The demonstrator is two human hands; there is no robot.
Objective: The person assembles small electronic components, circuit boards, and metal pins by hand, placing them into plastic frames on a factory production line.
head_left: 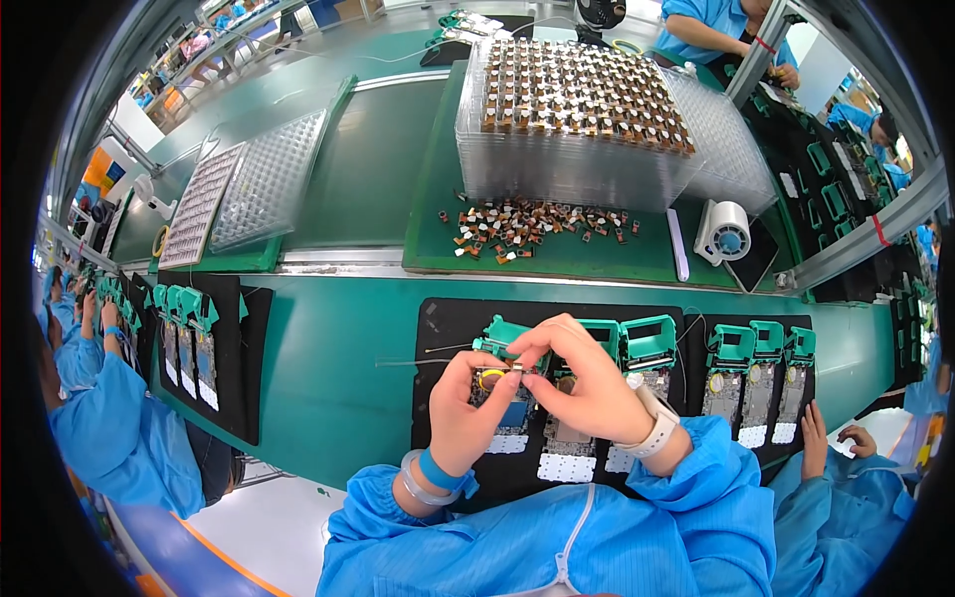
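Tiny shiny part (516,368) is being held up over flat black mat (448,316). Going left to right: clear bumpy plastic tray (274,174) lying far off. Left hand (466,406) pinching, thumb and finger clamped on tiny part. Pile of little brown-and-white bits (517,227) lying behind. Right hand (592,388) meeting left hand at tiny part; cannot tell if its fingers are clamped. Green plastic frame (649,330) standing just past right hand. White round fan (726,234) resting farther right.

A small, brownish component (517,366) sits pinched between fingertips (509,380).
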